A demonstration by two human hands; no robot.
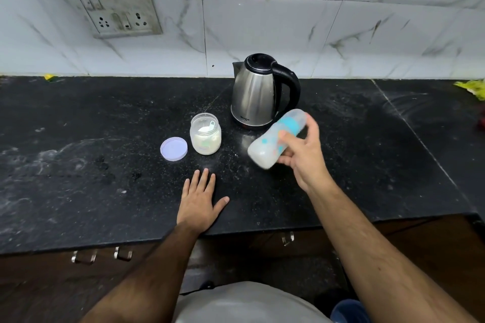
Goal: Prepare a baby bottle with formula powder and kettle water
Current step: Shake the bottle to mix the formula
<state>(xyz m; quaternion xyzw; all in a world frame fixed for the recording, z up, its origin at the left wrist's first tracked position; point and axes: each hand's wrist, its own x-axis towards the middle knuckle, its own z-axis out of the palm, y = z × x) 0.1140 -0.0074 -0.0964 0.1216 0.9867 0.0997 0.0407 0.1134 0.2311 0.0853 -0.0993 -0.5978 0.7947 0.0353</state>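
The bottle (275,139) is gripped by the right hand (301,155), with fingers and thumb curled round its middle. It is held tilted in the air, above the table (78,165) and just in front of the kettle (258,92). Its outline is blurred, which suggests shaking; this is a judgement only. A milky white liquid is seen inside, and the bottle appears capped, though the top end is too blurred to confirm.

The left hand (200,202) lies flat on the table with straight fingers and holds nothing.

The jar (206,134) stands open to the left of the kettle, with powder and a scoop (210,127) inside. Its lid (173,148) lies on the table just beside it.

Progress is judged as late. Powder and water appear to have been added already, and mixing appears to be the step in hand. The following remains, as far as can be seen:
- the bottle is to be set down;
- the lid is to be refitted on the jar.
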